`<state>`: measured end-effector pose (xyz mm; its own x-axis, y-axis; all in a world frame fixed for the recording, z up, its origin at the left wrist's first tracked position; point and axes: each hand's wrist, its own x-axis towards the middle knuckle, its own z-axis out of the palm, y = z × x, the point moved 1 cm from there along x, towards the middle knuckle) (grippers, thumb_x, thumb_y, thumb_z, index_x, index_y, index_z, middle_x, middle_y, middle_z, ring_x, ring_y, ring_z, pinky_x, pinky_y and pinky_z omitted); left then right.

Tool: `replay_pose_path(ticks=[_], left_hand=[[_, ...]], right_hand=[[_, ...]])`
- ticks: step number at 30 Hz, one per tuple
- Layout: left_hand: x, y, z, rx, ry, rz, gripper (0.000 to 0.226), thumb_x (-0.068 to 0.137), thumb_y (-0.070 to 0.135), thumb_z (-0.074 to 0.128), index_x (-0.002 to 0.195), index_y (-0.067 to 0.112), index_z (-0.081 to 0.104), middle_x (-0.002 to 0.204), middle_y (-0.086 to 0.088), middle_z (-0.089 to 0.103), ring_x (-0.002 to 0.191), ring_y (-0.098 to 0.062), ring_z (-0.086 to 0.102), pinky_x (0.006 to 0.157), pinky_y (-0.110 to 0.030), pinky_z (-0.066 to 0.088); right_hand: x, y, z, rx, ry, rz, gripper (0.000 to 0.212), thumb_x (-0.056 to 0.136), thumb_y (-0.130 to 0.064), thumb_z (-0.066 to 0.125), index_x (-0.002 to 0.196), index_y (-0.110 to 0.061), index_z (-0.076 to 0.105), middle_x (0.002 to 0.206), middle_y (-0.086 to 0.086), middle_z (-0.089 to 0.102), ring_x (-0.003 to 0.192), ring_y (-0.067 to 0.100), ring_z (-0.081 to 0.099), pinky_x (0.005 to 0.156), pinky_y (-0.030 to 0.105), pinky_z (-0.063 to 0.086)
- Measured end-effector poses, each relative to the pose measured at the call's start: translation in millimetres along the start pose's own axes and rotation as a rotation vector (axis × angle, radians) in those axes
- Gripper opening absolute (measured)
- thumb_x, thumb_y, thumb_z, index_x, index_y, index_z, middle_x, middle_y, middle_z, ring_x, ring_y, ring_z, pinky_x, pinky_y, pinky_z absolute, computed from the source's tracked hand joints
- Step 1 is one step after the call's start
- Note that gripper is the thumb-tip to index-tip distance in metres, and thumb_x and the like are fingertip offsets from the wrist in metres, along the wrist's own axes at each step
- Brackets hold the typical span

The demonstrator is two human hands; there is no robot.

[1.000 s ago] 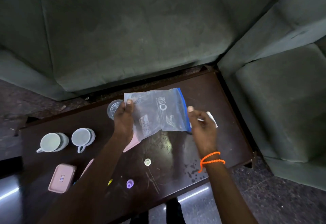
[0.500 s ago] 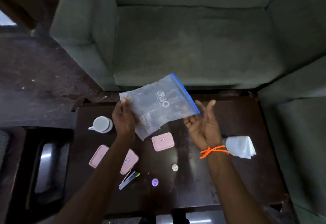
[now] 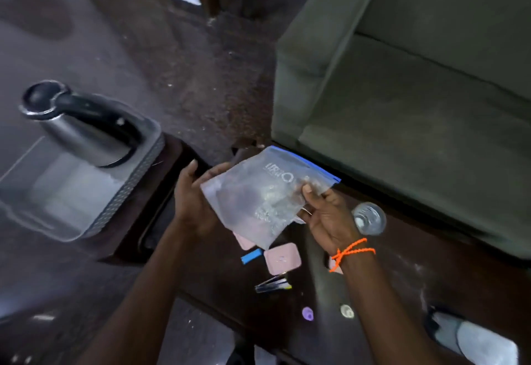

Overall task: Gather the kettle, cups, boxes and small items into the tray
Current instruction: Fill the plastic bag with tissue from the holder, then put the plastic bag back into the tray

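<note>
Both hands hold a clear zip bag (image 3: 260,202) with a blue seal above the dark table (image 3: 402,272). My left hand (image 3: 195,200) supports its left edge from beneath; my right hand (image 3: 327,215) pinches its right side. A steel kettle (image 3: 83,131) with a black handle stands in the grey tray (image 3: 126,189) at the left. Below the bag lie pink boxes (image 3: 283,258), a blue piece (image 3: 252,256), pens (image 3: 273,283), a purple cap (image 3: 307,313) and a pale cap (image 3: 347,311). A glass (image 3: 370,218) sits to the right of my right hand.
A green sofa (image 3: 416,83) fills the upper right, close behind the table. The tray rests on a lower dark stand (image 3: 149,215) left of the table. A white object (image 3: 477,338) sits at the lower right corner. Dark speckled floor lies between tray and sofa.
The view has swung left, bringing the tray and kettle into sight. My right hand, open beside the bag half a second ago, now grips its right side. The cups have left the view.
</note>
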<state>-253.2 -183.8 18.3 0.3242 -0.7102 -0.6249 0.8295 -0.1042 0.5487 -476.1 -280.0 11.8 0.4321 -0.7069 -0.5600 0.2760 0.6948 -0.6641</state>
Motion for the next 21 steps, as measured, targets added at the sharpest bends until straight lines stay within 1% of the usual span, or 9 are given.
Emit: replay_pose_path(ticks=[2,3,5,8,11,13,17,19,21], left_hand=[[0,30,-27,0.101,-0.059,-0.077,0.075,0.093,0.059,0.053,0.131,-0.005,0.062,0.134,-0.025,0.063,0.127,-0.04,0.06,0.111,-0.048,0.044],[1,44,-40,0.185,-0.085,-0.1,0.073,0.092,0.057,0.057,0.133,-0.004,0.062,0.133,-0.023,0.065,0.126,-0.038,0.062,0.11,-0.046,0.046],[-2,71,-66,0.369,-0.147,-0.115,0.054,0.092,0.048,0.066,0.12,0.003,0.072,0.117,-0.018,0.074,0.111,-0.031,0.07,0.095,-0.038,0.057],[-8,99,-110,0.586,-0.156,-0.059,0.043,0.085,0.031,0.081,0.122,0.009,0.073,0.125,-0.024,0.071,0.108,-0.032,0.072,0.093,-0.041,0.057],[-16,116,-147,0.538,-0.153,0.036,0.054,0.083,0.015,0.085,0.133,0.013,0.066,0.132,-0.025,0.067,0.119,-0.04,0.067,0.106,-0.054,0.051],[-24,124,-168,0.466,-0.15,0.114,0.059,0.082,0.008,0.084,0.137,0.012,0.062,0.133,-0.026,0.065,0.121,-0.04,0.066,0.105,-0.054,0.051],[-38,139,-201,0.457,-0.069,0.201,0.06,0.078,0.0,0.082,0.134,0.017,0.066,0.106,-0.015,0.077,0.09,-0.024,0.076,0.074,-0.035,0.062],[-42,143,-210,0.456,-0.056,0.142,0.058,0.077,0.007,0.084,0.132,0.016,0.066,0.107,-0.016,0.077,0.089,-0.026,0.076,0.073,-0.037,0.063],[-46,147,-215,0.397,-0.041,0.081,0.051,0.08,0.024,0.084,0.126,0.01,0.068,0.109,-0.018,0.075,0.088,-0.027,0.076,0.071,-0.038,0.063]], right_hand=[[11,11,32,-0.071,-0.079,0.044,0.017,0.098,-0.003,0.058,0.104,-0.015,0.07,0.091,-0.004,0.078,0.086,0.011,0.074,0.088,0.038,0.059],[17,17,46,-0.094,-0.114,0.063,0.018,0.099,-0.003,0.058,0.106,-0.014,0.071,0.093,-0.004,0.078,0.088,0.009,0.074,0.088,0.037,0.061],[28,29,74,-0.12,-0.172,0.1,0.018,0.098,-0.004,0.06,0.108,-0.012,0.072,0.097,-0.002,0.078,0.093,0.01,0.074,0.084,0.035,0.062],[43,49,115,-0.12,-0.207,0.146,0.022,0.091,-0.013,0.069,0.112,-0.013,0.073,0.103,0.001,0.078,0.098,0.012,0.073,0.091,0.038,0.061],[53,76,151,-0.082,-0.209,0.187,0.032,0.084,-0.015,0.075,0.115,-0.01,0.072,0.105,0.005,0.078,0.096,0.014,0.075,0.083,0.037,0.063],[56,93,170,-0.093,-0.189,0.218,0.04,0.083,-0.007,0.076,0.122,-0.003,0.067,0.107,0.011,0.078,0.096,0.02,0.076,0.076,0.035,0.063],[65,113,199,-0.141,-0.112,0.189,0.03,0.088,-0.001,0.071,0.118,0.0,0.066,0.1,0.013,0.078,0.084,0.021,0.078,0.065,0.033,0.062],[66,119,212,-0.157,-0.118,0.151,0.035,0.09,-0.004,0.072,0.123,0.004,0.064,0.101,0.014,0.077,0.086,0.022,0.077,0.069,0.034,0.062],[63,125,223,-0.236,-0.22,0.124,0.039,0.089,-0.007,0.074,0.124,0.006,0.063,0.109,0.019,0.075,0.096,0.028,0.074,0.083,0.042,0.061]])
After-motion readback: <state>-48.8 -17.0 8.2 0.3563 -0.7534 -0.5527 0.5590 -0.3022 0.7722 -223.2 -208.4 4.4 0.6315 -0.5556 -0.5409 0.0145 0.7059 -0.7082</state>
